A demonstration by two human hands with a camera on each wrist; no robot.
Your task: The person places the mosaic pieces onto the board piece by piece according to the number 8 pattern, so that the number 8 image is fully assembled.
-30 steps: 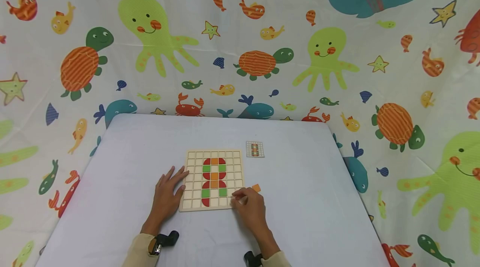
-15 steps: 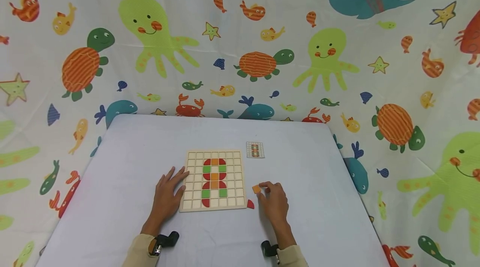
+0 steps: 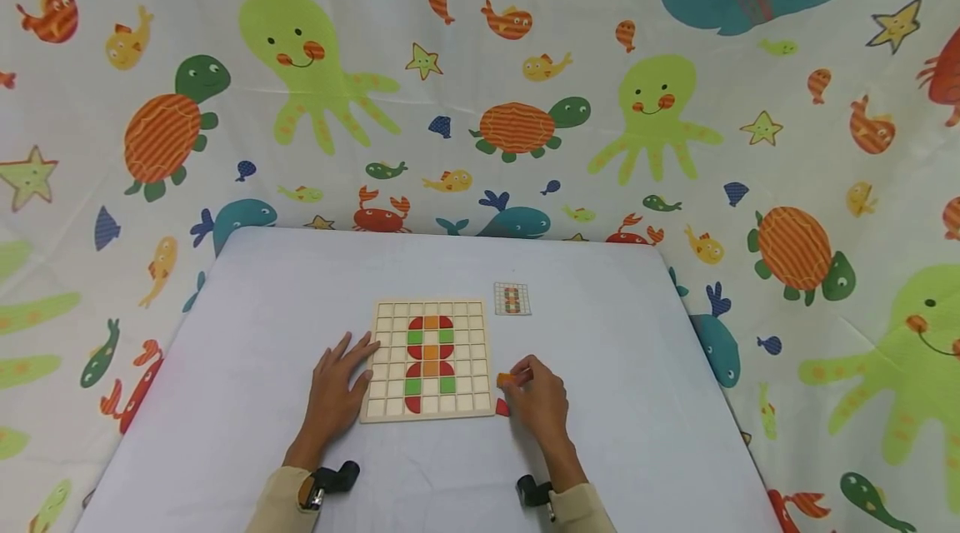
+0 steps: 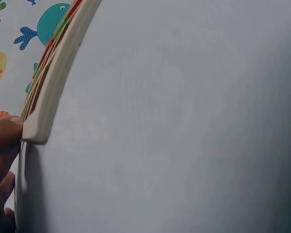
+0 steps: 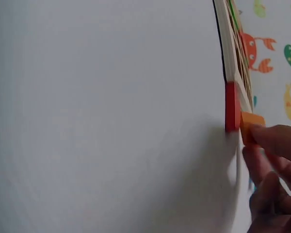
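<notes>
A wooden grid board point(image 3: 477, 336) lies on the white table, with red, orange and green tiles set in its middle columns. At its left edge rests my left hand point(image 3: 332, 390), fingers extended and touching the rim. Just right of the board, my right hand point(image 3: 543, 401) pinches an orange square tile point(image 3: 504, 380) between thumb and fingers. The right wrist view shows this orange tile point(image 5: 252, 120) tipped up at the fingertips. A red quarter-round tile point(image 3: 502, 407) lies against the board's lower right corner, just below the orange one.
A small pattern card point(image 3: 512, 299) lies behind the board's right corner, printed with a similar coloured figure. The white table point(image 3: 300, 283) ends at a curtain point(image 3: 420, 108) with sea animals on it.
My right hand left the red tile beside the board's corner, reached right to the orange tile, and now pinches it, lifted up and slightly left. The left hand stays at the board.
</notes>
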